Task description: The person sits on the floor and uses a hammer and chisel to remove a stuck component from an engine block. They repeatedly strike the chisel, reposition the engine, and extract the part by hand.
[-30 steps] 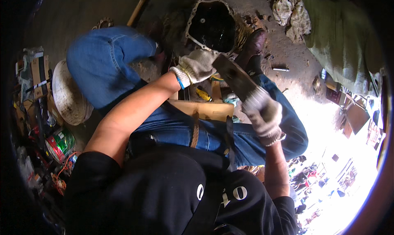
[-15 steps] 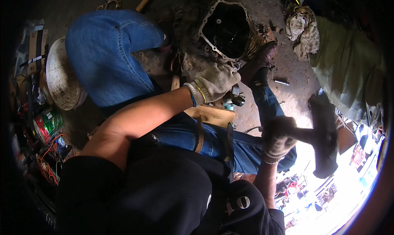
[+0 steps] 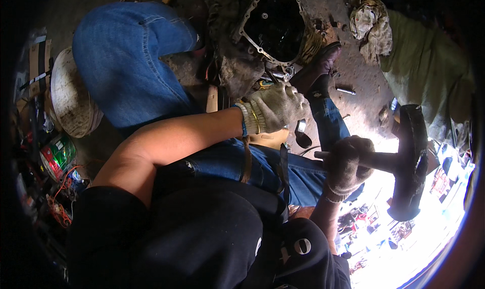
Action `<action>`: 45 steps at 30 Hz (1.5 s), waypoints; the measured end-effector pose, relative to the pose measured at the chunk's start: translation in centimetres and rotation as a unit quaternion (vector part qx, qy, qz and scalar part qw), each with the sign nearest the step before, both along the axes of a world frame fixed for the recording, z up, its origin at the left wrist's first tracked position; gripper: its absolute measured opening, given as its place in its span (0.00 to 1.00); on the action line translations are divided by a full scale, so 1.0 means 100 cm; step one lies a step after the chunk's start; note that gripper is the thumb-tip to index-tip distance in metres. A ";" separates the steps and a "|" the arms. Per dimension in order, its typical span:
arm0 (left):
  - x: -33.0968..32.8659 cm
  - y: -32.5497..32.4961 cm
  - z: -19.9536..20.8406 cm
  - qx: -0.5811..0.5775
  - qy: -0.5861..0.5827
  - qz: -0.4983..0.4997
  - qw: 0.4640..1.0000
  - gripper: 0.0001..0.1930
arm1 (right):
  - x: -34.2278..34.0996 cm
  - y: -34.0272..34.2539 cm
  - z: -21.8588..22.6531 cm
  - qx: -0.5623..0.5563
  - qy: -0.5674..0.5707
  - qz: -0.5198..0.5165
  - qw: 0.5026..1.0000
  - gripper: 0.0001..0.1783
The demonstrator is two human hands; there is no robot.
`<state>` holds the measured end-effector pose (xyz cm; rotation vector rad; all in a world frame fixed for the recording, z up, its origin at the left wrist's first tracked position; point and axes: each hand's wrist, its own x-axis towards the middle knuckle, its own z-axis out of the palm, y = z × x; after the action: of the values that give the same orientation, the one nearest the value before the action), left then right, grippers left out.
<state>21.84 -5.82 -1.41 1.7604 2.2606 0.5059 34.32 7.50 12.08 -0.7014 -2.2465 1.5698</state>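
My right hand (image 3: 348, 163), in a dirty knit glove, is closed around the short handle of a sledgehammer (image 3: 411, 163). Its heavy dark head is off to the right, above the brightly lit ground. My left hand (image 3: 275, 107), also gloved, is curled closed in front of a metal housing (image 3: 246, 29) with a bolt-holed rim and a dark hollow inside. A dark rod shows just above its fingers, and a shiny metal piece with a rounded end (image 3: 303, 133) shows below them. What the left fingers grip is mostly hidden.
My jeans-clad legs spread around the work, one shoe (image 3: 326, 59) beside the housing. A wooden seat edge (image 3: 270, 138) lies under the left hand. At left are a white bucket (image 3: 73, 94) and clutter with orange wires (image 3: 60, 203). A dirty rag (image 3: 371, 26) and green cloth (image 3: 424, 72) lie right.
My left hand has shifted slightly right and down. The right hand with the sledgehammer has moved slightly right, and the hammer looks sharper. The housing and floor sit higher in the view.
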 end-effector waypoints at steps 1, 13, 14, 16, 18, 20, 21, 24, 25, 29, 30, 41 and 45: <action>-0.001 -0.001 0.000 0.001 -0.009 -0.007 1.000 0.12 | 0.000 -0.001 -0.002 0.021 0.023 0.010 0.999 0.19; -0.019 0.011 -0.008 -0.031 -0.101 0.012 0.994 0.11 | 0.003 -0.004 -0.013 0.006 -0.014 -0.012 1.000 0.19; -0.020 0.010 -0.009 -0.023 -0.103 0.014 0.994 0.11 | 0.003 -0.004 -0.014 0.019 -0.026 -0.017 0.999 0.19; -0.023 0.013 -0.012 -0.070 -0.091 0.001 0.993 0.21 | 0.002 -0.004 -0.014 0.004 -0.024 -0.005 1.000 0.18; -0.025 0.014 -0.014 -0.078 -0.097 -0.003 0.992 0.22 | 0.001 -0.003 -0.013 -0.001 -0.035 0.001 0.999 0.18; -0.027 0.015 -0.015 -0.049 -0.121 0.001 0.991 0.14 | 0.001 -0.002 -0.011 0.001 -0.053 0.003 0.999 0.18; -0.028 0.015 -0.015 -0.050 -0.140 0.008 0.989 0.14 | 0.000 -0.001 -0.010 -0.008 -0.043 0.010 0.999 0.16; -0.031 0.014 -0.015 -0.047 -0.170 0.019 0.984 0.15 | 0.002 0.002 -0.002 -0.014 -0.035 0.023 0.999 0.15; -0.033 0.014 -0.016 -0.041 -0.163 0.014 0.986 0.15 | 0.004 0.004 0.002 -0.015 -0.040 0.019 0.999 0.16; -0.035 0.013 -0.018 -0.029 -0.156 -0.009 0.987 0.11 | 0.016 0.009 0.023 -0.019 -0.058 0.003 0.998 0.22; -0.036 0.013 -0.020 -0.025 -0.152 -0.015 0.988 0.10 | 0.021 0.009 0.029 -0.014 -0.071 -0.011 0.997 0.24; -0.029 0.023 -0.026 -0.144 -0.133 -0.040 0.980 0.11 | 0.065 -0.025 0.036 -0.189 -0.310 -0.094 0.927 0.29; -0.026 0.021 -0.023 -0.112 -0.164 -0.027 0.980 0.12 | 0.071 -0.035 0.026 -0.190 -0.363 -0.129 0.903 0.29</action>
<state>19.20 -3.71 -3.72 1.4993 1.9535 0.4700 41.40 4.02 14.71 -1.8759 -2.1432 1.8222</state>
